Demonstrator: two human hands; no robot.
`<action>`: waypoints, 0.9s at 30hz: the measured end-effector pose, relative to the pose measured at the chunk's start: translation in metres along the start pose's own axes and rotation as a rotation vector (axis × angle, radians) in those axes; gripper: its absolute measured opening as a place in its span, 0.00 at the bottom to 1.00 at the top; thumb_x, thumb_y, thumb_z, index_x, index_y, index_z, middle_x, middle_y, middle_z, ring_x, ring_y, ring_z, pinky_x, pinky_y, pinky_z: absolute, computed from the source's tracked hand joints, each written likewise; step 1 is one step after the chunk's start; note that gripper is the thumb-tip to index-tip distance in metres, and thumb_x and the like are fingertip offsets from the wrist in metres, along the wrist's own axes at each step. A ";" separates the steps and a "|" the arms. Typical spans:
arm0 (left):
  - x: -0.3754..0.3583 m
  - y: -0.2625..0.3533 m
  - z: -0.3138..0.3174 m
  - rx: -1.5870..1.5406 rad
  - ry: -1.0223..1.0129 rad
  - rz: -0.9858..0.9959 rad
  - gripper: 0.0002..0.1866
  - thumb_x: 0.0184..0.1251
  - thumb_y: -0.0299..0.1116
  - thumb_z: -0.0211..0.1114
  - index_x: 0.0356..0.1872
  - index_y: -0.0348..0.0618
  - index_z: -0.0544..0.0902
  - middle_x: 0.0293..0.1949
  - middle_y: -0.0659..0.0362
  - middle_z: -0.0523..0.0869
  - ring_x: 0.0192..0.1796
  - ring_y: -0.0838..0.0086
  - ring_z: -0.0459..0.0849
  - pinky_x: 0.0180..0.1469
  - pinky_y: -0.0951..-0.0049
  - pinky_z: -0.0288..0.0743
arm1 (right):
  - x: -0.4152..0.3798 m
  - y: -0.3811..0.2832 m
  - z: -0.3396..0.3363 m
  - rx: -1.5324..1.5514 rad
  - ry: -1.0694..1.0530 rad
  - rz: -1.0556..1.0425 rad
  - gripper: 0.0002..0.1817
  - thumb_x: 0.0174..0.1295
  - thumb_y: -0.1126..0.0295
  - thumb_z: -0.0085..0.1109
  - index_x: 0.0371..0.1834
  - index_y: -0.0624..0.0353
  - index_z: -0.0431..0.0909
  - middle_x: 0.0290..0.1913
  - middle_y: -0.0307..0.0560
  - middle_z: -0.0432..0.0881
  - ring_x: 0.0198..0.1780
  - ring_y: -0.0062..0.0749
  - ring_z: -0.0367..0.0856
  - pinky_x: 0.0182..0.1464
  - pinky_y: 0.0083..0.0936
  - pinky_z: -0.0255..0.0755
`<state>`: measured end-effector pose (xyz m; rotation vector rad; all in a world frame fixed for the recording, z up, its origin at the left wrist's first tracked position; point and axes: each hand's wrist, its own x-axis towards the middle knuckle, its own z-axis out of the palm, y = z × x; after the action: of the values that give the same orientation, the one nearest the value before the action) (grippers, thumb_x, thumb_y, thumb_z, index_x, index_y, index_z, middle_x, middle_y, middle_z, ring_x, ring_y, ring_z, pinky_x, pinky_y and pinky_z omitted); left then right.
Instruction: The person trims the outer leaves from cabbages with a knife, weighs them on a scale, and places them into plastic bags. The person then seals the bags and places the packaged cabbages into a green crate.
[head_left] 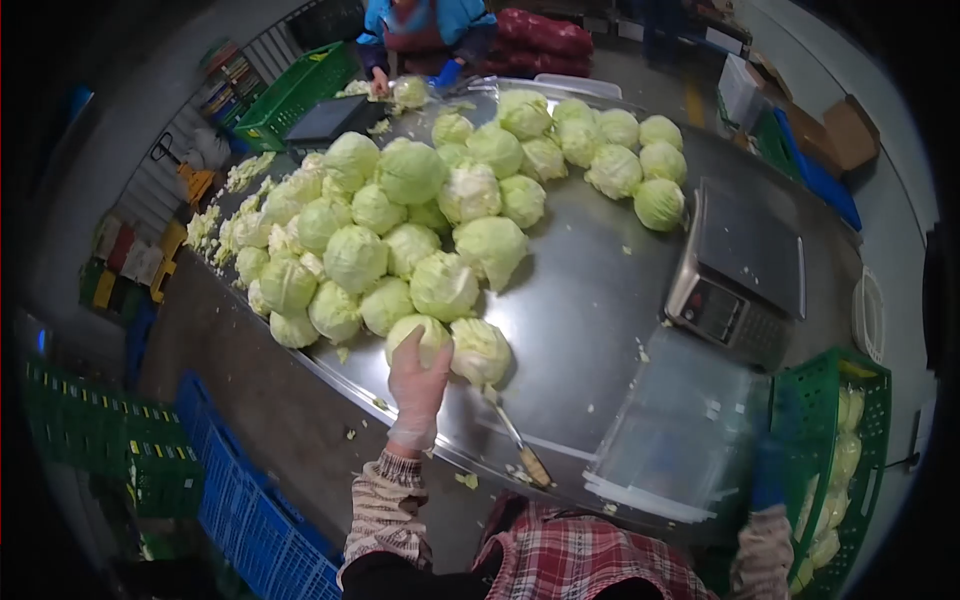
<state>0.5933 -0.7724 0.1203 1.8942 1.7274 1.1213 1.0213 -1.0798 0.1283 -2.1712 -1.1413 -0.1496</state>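
One head camera looks forward and down, with the left hand (418,388) close by and the steel table (585,290) spread wide in front.

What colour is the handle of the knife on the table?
Light brown: the knife handle shows in the head view.

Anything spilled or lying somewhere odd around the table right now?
Yes. Leaf scraps litter the table's left end, and bits lie on the floor. A loose knife lies with its handle near the front edge, where it could perhaps get knocked off.
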 end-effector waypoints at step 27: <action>0.228 0.008 0.074 -0.705 0.205 -0.223 0.41 0.61 0.48 0.62 0.68 0.34 0.56 0.69 0.45 0.56 0.68 0.60 0.61 0.67 0.64 0.56 | 0.267 -0.441 0.362 0.995 -0.700 -0.252 0.32 0.63 0.51 0.55 0.63 0.62 0.65 0.59 0.59 0.71 0.60 0.46 0.71 0.62 0.32 0.63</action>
<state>0.6409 -0.5398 0.1522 1.1645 1.3288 1.5992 0.7742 -0.5023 0.1778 -1.1743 -1.4219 0.9407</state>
